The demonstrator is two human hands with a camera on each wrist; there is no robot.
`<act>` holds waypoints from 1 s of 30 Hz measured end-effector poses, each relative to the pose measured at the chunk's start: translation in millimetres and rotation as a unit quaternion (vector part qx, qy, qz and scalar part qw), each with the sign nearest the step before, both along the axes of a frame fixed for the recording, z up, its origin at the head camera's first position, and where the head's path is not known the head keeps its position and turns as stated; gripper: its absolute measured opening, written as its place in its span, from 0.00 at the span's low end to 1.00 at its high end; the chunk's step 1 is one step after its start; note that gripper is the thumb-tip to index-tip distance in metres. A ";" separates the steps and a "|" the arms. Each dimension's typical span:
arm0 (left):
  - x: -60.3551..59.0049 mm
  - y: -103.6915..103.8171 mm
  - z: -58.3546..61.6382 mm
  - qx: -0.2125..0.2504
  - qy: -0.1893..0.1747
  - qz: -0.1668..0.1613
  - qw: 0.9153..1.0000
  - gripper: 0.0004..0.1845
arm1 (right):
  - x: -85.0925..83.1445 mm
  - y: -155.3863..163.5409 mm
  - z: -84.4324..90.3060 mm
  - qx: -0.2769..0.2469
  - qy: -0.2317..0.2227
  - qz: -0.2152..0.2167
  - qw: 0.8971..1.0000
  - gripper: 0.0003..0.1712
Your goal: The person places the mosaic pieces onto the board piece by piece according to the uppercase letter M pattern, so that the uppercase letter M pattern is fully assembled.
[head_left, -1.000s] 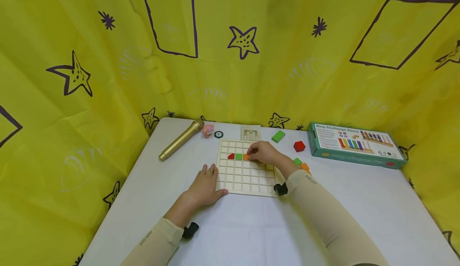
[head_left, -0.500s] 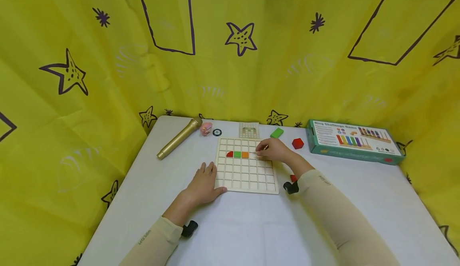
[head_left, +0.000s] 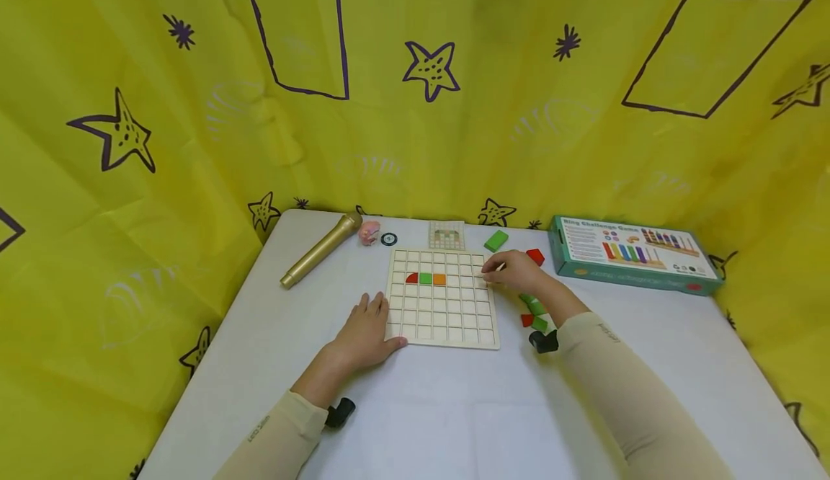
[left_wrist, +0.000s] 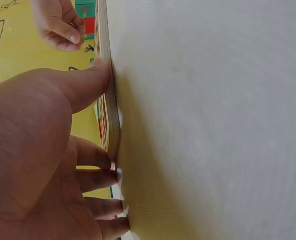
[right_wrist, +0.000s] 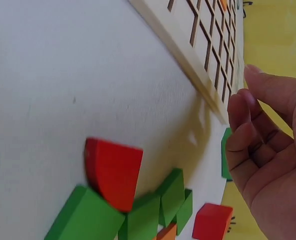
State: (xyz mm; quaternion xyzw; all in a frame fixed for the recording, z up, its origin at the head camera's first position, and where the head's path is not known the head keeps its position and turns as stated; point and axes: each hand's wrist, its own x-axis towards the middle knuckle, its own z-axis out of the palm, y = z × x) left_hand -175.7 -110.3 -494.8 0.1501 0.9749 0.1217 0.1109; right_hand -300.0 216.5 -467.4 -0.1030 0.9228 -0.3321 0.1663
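Head view: nearest me, the left hand (head_left: 363, 332) lies flat, fingers straight, steadying the grid board (head_left: 443, 296) at its seven o'clock corner. The right hand (head_left: 515, 269) has slid off the orange tile (head_left: 439, 279) out to the board's three o'clock edge, fingers loosely curled, holding nothing I can see. Loose blocks (head_left: 532, 312) now show beside its wrist. Farther off, white table (head_left: 415, 422), gold microphone (head_left: 320, 249), teal box (head_left: 632, 254), yellow star curtain (head_left: 130, 69).
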 end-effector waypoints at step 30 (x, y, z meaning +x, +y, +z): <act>1.7 -1.1 -1.9 0.018 0.008 -0.004 1.000 0.48 | 10.2 72.0 -8.7 0.012 0.023 -0.012 1.000 0.12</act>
